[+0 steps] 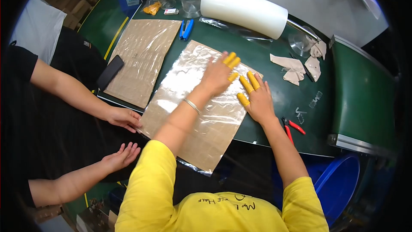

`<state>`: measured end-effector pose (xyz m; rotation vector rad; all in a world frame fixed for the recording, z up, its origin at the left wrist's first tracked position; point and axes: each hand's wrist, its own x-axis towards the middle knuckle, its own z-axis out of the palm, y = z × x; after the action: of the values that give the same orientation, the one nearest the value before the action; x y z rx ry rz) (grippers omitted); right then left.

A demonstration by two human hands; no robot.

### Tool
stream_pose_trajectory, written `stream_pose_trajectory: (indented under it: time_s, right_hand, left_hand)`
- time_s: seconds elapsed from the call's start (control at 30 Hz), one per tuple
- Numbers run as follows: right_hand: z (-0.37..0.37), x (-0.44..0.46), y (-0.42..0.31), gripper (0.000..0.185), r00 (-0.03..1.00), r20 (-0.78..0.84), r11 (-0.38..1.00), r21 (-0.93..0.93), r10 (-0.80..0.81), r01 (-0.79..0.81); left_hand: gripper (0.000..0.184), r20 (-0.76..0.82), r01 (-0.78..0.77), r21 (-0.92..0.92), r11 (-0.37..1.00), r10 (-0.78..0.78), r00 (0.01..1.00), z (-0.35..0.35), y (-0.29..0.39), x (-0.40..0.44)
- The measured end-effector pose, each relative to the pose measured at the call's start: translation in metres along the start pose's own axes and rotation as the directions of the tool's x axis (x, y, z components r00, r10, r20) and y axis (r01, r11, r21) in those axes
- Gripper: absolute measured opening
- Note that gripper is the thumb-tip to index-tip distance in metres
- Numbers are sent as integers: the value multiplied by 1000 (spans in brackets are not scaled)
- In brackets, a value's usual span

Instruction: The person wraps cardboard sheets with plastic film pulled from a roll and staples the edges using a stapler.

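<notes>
Clear plastic film [189,99] lies over a brown cardboard sheet [206,146] on the green table, its near corner hanging past the edge. My left hand [218,76] rests flat on the film near its far end, fingers spread. Beside it my right hand [261,101] touches the sheet's right edge, fingers stretched out. Yellow finger cots cover several fingertips on both hands. A co-worker's hand [124,118] touches the sheet's left corner. The co-worker's other hand [121,157] hovers below it, palm up.
Another film-covered cardboard sheet [141,60] lies left, with a black phone-like object [110,72] on it. Blue-handled cutters [186,30] sit behind. A film roll [244,12] spans the back. Cloth scraps [292,69] and red-handled nippers [296,126] lie right; a blue bin [339,184] stands below.
</notes>
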<state>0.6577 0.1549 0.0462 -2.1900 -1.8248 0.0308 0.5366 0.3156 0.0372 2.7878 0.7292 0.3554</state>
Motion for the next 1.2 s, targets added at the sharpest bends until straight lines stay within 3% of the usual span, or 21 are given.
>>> stream_pose_trajectory:
  time_s: [0.2, 0.33, 0.5, 0.6, 0.7, 0.77, 0.83, 0.9, 0.93, 0.97, 1.0, 1.03, 1.07, 1.1, 1.17, 1.2]
  right_hand:
    - [-6, 0, -4, 52, 1000, 18, 999, 28, 20, -21]
    - [-6, 2, -4, 52, 1000, 9, 1000, 2, 23, -23]
    - [-3, 0, -4, 51, 1000, 15, 999, -35, 9, -9]
    - [-4, -1, -5, 51, 1000, 10, 1000, -31, 1, -1]
    - [-2, -4, -6, 51, 1000, 0, 999, -49, -14, 14]
    - [-2, -5, -7, 51, 1000, 0, 997, -80, -16, 16]
    - [-1, -7, -7, 52, 1000, -3, 997, -74, -24, 24]
    - [-2, -7, -7, 52, 1000, -6, 997, -74, -27, 27]
    - [-3, -7, -8, 52, 999, 4, 995, -96, -33, 33]
    - [-4, -7, -9, 52, 999, 16, 992, -117, -38, 39]
    - [-6, -5, -10, 52, 999, 15, 992, -119, -39, 40]
    - [-8, -4, -10, 52, 998, 25, 990, -130, -50, 52]
    - [-9, -6, -10, 52, 997, 40, 988, -141, -60, 65]
    - [-12, -4, -10, 53, 995, 78, 981, -180, -64, 78]
    - [-23, 0, -12, 53, 990, 128, 981, -178, -58, 80]
    - [-21, -1, -12, 54, 996, 8, 968, -234, -94, 93]
  left_hand:
    - [53, -17, 160, 199, 967, -159, 987, -47, -105, -19]
    - [55, -47, 137, 259, 956, -129, 990, -53, -104, -35]
    - [68, 121, -187, 12, 982, 184, 975, -44, -17, -86]
    - [78, 239, -235, -70, 969, 245, 940, -57, 16, -132]
    - [77, 283, -345, -174, 922, 382, 880, -53, 40, -197]
    - [72, 337, -420, -306, 854, 510, 792, -59, 63, -244]
    - [53, 302, -477, -494, 727, 657, 690, -45, 79, -303]
    - [44, 199, -534, -501, 681, 692, 694, -39, 87, -366]
    - [36, 170, -363, -613, 702, 566, 807, -37, 91, -391]
    - [32, 280, -81, -651, 755, 338, 899, -43, 93, -405]
    - [29, 400, 206, -650, 732, 98, 911, -48, 95, -415]
    - [36, 320, 390, -810, 438, -228, 920, -37, 99, -416]
    - [36, 490, 543, -840, 10, -416, 766, -28, 92, -413]
    - [40, 572, 521, -818, -246, -456, 682, -22, 81, -401]
    - [43, 562, 377, -816, -438, -450, 693, -20, 75, -371]
    - [46, 551, 297, -793, -532, -418, 722, -14, 71, -360]
